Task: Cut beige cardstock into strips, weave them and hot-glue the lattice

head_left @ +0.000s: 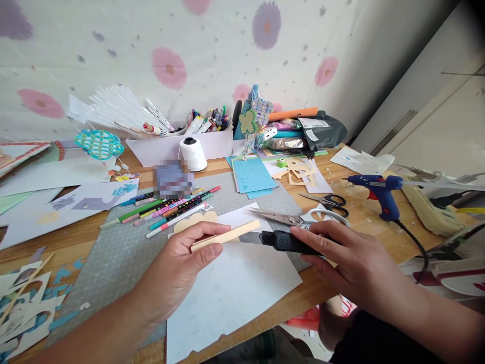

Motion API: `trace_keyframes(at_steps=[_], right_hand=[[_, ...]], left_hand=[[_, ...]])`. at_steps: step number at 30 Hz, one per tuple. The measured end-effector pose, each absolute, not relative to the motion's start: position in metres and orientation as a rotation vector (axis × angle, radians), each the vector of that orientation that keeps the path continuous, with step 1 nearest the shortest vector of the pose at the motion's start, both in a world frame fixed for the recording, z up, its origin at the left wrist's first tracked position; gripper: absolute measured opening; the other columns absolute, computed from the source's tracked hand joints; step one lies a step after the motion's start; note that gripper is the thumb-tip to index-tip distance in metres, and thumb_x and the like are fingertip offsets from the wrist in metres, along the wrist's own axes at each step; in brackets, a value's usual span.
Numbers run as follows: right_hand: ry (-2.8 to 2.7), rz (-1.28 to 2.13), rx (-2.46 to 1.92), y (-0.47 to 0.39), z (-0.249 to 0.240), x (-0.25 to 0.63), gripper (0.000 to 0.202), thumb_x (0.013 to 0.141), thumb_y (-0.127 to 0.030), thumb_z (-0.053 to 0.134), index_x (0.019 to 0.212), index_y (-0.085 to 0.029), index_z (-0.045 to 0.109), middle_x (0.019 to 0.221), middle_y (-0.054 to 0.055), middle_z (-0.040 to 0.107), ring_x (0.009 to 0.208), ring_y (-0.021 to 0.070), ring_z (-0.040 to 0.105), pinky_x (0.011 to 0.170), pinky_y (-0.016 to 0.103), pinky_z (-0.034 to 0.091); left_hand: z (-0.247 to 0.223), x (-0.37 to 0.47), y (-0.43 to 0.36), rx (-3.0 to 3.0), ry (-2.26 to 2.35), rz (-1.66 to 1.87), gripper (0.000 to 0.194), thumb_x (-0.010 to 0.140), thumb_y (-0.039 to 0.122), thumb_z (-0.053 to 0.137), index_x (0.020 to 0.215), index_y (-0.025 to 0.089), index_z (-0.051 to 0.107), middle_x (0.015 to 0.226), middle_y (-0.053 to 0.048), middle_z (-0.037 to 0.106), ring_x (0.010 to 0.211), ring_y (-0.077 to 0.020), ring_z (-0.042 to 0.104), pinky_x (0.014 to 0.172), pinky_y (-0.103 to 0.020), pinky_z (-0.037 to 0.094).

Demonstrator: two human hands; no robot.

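And there it was — the left hand had its fingers closed around a pale wooden strip, thumb below and fingertips above, the free end angled up to the right. Over on the other side, the right hand had its fingers grasping a black utility knife, its blade out and pointing left, right up against the lower edge of the strip near that free end!

Both hands were above a white sheet, which lay partly on a grey gridded cutting mat on the wooden table. Just behind the knife came the silver scissors, then black-handled scissors, with a blue glue gun further right, nozzle to the left.

Now for the writing: a dark plastic parcel at the back carried white labels, their print too small to read. Red characters showed on a package below the table edge, partly hidden and not legible. The pink pen among the scattered pens bore marks too tiny to make out, and a packet near the white thread spool was pixelated — no brand readable there.
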State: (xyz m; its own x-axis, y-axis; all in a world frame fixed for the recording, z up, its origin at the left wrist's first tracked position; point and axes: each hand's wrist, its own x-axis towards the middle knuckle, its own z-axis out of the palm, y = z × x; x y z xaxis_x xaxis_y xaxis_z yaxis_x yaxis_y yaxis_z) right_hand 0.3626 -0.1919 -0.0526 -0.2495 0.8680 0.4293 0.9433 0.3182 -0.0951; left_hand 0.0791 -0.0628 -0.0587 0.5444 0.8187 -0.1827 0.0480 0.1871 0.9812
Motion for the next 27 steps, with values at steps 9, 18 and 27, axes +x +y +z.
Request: trace_keyframes(at_steps=[9, 18, 27], right_hand=[[-2.188, -0.199, -1.575, -0.1922, -0.0547, 0.3603, 0.042, 0.097, -0.022, 0.051, 0.138, -0.025, 0.049, 0.11, 0.011, 0.062, 0.087, 0.0213, 0.066, 0.069, 0.036, 0.058], [-2.15, -0.177, -1.532, -0.1924, -0.0535, 0.3596, 0.043, 0.096, -0.02, 0.052, 0.139, -0.025, 0.048, 0.109, 0.011, 0.061, 0.087, 0.0202, 0.065, 0.069, 0.035, 0.057], [-2.152, -0.156, -1.536, -0.192, -0.0509, 0.3532, 0.042, 0.096, -0.02, 0.053, 0.137, -0.025, 0.049, 0.11, 0.01, 0.061, 0.088, 0.0196, 0.064, 0.07, 0.034, 0.056]], left_hand=[[-0.0541, 0.0805, -0.0611, 1.243, 0.86, 0.826, 0.012, 0.071, 0.026, 0.079, 0.079, 0.027, 0.071, 0.076, 0.004, 0.057, 0.069, -0.0103, 0.045, 0.061, -0.02, 0.037], [-0.0506, 0.0802, -0.0586, 0.957, 0.653, 0.806, 0.023, 0.068, 0.028, 0.085, 0.087, 0.021, 0.076, 0.055, 0.005, 0.051, 0.055, -0.0057, 0.047, 0.054, -0.015, 0.042], [-0.0559, 0.0859, -0.0593, 0.84, 0.664, 0.881, 0.025, 0.073, 0.032, 0.083, 0.094, 0.019, 0.077, 0.101, -0.003, 0.072, 0.093, -0.0176, 0.064, 0.081, -0.026, 0.058]])
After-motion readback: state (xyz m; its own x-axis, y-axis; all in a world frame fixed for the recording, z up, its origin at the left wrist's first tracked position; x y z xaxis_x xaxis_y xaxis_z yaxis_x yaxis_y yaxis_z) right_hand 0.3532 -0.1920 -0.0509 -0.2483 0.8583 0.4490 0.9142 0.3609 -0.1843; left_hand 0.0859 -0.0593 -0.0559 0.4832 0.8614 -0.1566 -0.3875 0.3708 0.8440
